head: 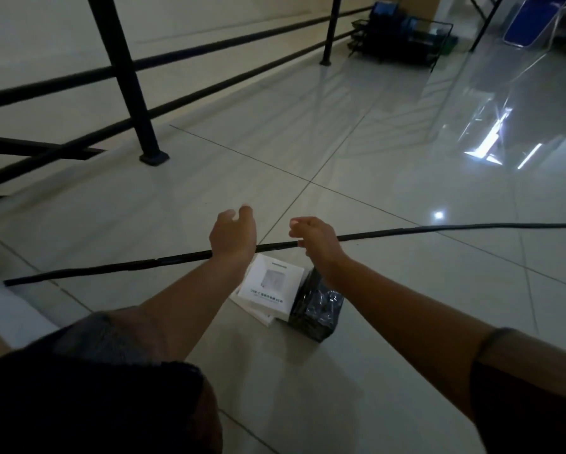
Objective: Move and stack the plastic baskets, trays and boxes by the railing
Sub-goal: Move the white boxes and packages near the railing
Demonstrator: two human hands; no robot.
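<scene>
Both hands empty: left hand (233, 232) and right hand (314, 235) reach forward, fingers loosely spread. Below the wrists, white boxes (268, 290) and black wrapped box (317, 306) on floor. Dark baskets (403, 37) far off by railing (134, 93). Likely between carries; next, walk there, grasp.

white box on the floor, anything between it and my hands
Nothing visible blocks either hand. The flat white cardboard box lies under the forearms, nearer the person than the left hand and right hand. A wrapped black box sits against its right side.

bare forearms, dark short sleeves (521, 388)
</scene>
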